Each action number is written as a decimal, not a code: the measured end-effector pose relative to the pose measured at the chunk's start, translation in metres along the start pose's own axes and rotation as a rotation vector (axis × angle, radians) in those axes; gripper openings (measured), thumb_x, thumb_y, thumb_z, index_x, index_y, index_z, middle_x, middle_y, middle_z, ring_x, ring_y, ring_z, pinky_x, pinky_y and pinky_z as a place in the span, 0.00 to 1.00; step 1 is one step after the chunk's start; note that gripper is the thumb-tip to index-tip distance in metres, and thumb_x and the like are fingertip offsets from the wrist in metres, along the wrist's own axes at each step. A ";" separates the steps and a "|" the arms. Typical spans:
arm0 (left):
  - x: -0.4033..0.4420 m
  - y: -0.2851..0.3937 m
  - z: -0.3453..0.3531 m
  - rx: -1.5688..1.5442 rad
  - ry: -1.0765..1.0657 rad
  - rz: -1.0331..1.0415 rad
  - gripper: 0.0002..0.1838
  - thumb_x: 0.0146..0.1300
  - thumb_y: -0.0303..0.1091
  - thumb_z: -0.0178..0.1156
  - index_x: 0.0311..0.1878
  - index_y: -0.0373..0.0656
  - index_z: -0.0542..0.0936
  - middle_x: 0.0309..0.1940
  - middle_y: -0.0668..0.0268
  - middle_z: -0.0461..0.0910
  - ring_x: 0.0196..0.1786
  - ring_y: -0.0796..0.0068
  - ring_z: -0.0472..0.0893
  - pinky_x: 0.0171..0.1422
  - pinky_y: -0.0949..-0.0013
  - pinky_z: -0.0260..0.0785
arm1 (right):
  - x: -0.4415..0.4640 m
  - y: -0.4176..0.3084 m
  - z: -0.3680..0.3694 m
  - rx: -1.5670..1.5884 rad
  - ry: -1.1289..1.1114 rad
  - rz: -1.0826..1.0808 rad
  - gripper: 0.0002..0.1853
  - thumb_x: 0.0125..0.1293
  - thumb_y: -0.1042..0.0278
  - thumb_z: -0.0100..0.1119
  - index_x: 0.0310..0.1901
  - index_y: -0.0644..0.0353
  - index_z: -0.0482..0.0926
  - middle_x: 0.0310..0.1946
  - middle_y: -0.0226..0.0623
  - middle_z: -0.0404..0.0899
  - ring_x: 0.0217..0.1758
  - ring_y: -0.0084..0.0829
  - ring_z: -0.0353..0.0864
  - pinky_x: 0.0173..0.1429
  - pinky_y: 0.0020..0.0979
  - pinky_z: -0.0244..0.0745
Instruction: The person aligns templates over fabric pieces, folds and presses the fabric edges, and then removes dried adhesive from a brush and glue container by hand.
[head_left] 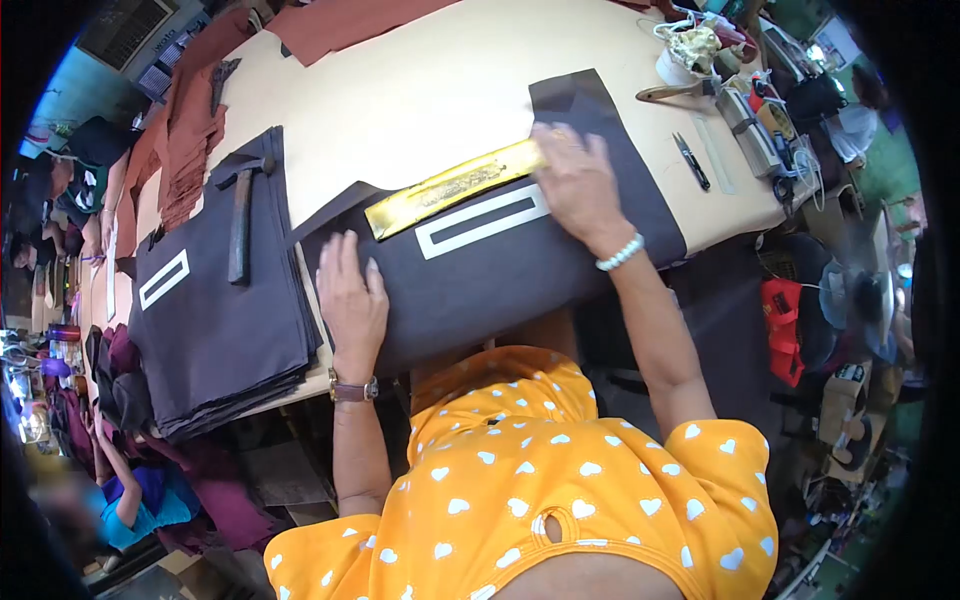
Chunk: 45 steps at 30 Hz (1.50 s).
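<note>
A dark piece of fabric (480, 290) lies across the table's front edge, with a white rectangular frame (432, 244) flat on it. Just behind the frame rests a yellow bar (455, 188), slightly tilted up to the right. My right hand (580, 188) lies over the bar's right end and the fabric, fingers spread, slightly blurred. My left hand (352, 295) is flat on the fabric's left part, fingers extended, holding nothing. Left of it is a stack of dark fabric (220, 330) with another white frame (165, 279) and a hammer (240, 225) on top.
Reddish-brown fabric (190, 150) lies at the table's left and back edges. Small scissors (691, 162), a clear ruler (714, 155) and a white container (680, 66) are at the right. Other people are at the left, one with an arm (125, 480) raised, and at the far right.
</note>
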<state>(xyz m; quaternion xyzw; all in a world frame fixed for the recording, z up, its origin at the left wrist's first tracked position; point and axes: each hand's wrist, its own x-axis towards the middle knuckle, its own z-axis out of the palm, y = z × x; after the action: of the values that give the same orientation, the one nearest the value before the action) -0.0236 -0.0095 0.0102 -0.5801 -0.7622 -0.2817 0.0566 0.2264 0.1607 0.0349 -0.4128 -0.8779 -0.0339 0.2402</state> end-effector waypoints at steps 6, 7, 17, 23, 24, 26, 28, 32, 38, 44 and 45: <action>-0.006 -0.009 0.014 0.321 -0.064 -0.200 0.28 0.68 0.50 0.47 0.66 0.45 0.65 0.65 0.39 0.57 0.69 0.41 0.56 0.68 0.45 0.51 | 0.014 -0.018 0.038 0.145 -0.179 -0.167 0.22 0.64 0.50 0.53 0.55 0.52 0.76 0.59 0.37 0.71 0.64 0.40 0.66 0.66 0.49 0.53; -0.006 -0.008 0.013 0.318 -0.063 -0.227 0.28 0.68 0.50 0.47 0.66 0.46 0.65 0.65 0.39 0.57 0.69 0.41 0.56 0.68 0.44 0.51 | 0.011 -0.013 0.033 0.117 -0.134 -0.127 0.20 0.63 0.50 0.54 0.52 0.53 0.78 0.56 0.37 0.73 0.60 0.39 0.69 0.63 0.47 0.56; -0.007 -0.009 0.012 0.302 0.022 -0.265 0.26 0.66 0.47 0.51 0.62 0.43 0.69 0.63 0.41 0.61 0.65 0.44 0.61 0.66 0.48 0.55 | -0.027 0.103 -0.007 -0.444 -0.016 0.611 0.19 0.61 0.47 0.55 0.40 0.55 0.81 0.40 0.39 0.73 0.47 0.40 0.73 0.49 0.43 0.67; -0.006 -0.015 0.016 0.114 0.071 -0.194 0.20 0.64 0.38 0.54 0.54 0.35 0.75 0.57 0.48 0.70 0.61 0.49 0.67 0.65 0.54 0.59 | -0.016 0.086 0.000 -0.547 0.089 0.462 0.19 0.62 0.48 0.55 0.39 0.57 0.81 0.42 0.41 0.73 0.49 0.43 0.73 0.51 0.44 0.67; -0.007 -0.017 0.015 0.087 0.094 -0.191 0.19 0.64 0.36 0.54 0.53 0.33 0.75 0.55 0.48 0.72 0.60 0.50 0.69 0.65 0.56 0.60 | -0.016 0.076 0.003 -0.530 0.016 0.496 0.18 0.62 0.49 0.55 0.39 0.57 0.81 0.42 0.41 0.73 0.49 0.43 0.73 0.51 0.44 0.67; -0.006 -0.010 0.011 0.015 0.158 -0.161 0.16 0.63 0.31 0.54 0.50 0.31 0.77 0.50 0.48 0.76 0.56 0.52 0.74 0.63 0.60 0.64 | -0.019 0.080 0.016 -0.410 0.095 0.502 0.14 0.61 0.53 0.57 0.37 0.56 0.81 0.40 0.39 0.74 0.47 0.42 0.74 0.50 0.43 0.69; -0.003 -0.005 0.003 -0.139 0.245 -0.145 0.14 0.61 0.24 0.54 0.49 0.32 0.77 0.49 0.48 0.77 0.53 0.52 0.76 0.59 0.60 0.68 | -0.020 0.085 0.019 -0.341 0.131 0.434 0.10 0.61 0.58 0.58 0.36 0.55 0.81 0.39 0.37 0.75 0.46 0.41 0.74 0.49 0.42 0.69; 0.011 0.006 -0.050 -0.293 0.469 -0.153 0.17 0.58 0.18 0.54 0.51 0.32 0.77 0.52 0.50 0.77 0.54 0.56 0.77 0.58 0.64 0.68 | -0.017 0.078 0.019 -0.243 0.121 0.457 0.15 0.60 0.57 0.59 0.40 0.60 0.78 0.43 0.39 0.74 0.49 0.43 0.73 0.53 0.42 0.68; 0.013 -0.030 -0.087 -0.241 0.452 -0.260 0.19 0.56 0.18 0.54 0.53 0.31 0.75 0.54 0.49 0.75 0.58 0.55 0.74 0.61 0.65 0.64 | -0.006 0.033 0.029 -0.046 0.082 0.429 0.19 0.58 0.57 0.62 0.42 0.66 0.76 0.45 0.44 0.74 0.50 0.45 0.72 0.55 0.41 0.66; -0.012 -0.072 -0.085 -0.153 0.372 -0.340 0.25 0.51 0.17 0.49 0.57 0.28 0.71 0.58 0.45 0.70 0.61 0.49 0.70 0.67 0.60 0.60 | 0.007 -0.006 0.047 0.205 0.128 0.349 0.09 0.64 0.68 0.55 0.41 0.65 0.73 0.35 0.47 0.76 0.40 0.46 0.76 0.46 0.40 0.69; -0.012 -0.082 -0.093 -0.116 0.403 -0.317 0.25 0.50 0.17 0.50 0.57 0.28 0.71 0.58 0.45 0.70 0.61 0.50 0.70 0.67 0.61 0.60 | 0.016 -0.017 0.046 0.322 0.162 0.384 0.09 0.65 0.68 0.54 0.42 0.65 0.72 0.34 0.47 0.76 0.38 0.45 0.76 0.45 0.39 0.69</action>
<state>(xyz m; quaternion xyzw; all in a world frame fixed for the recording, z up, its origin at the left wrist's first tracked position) -0.1170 -0.0793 0.0536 -0.3878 -0.7997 -0.4399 0.1291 0.1869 0.1724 0.0037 -0.5244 -0.7554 0.1197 0.3742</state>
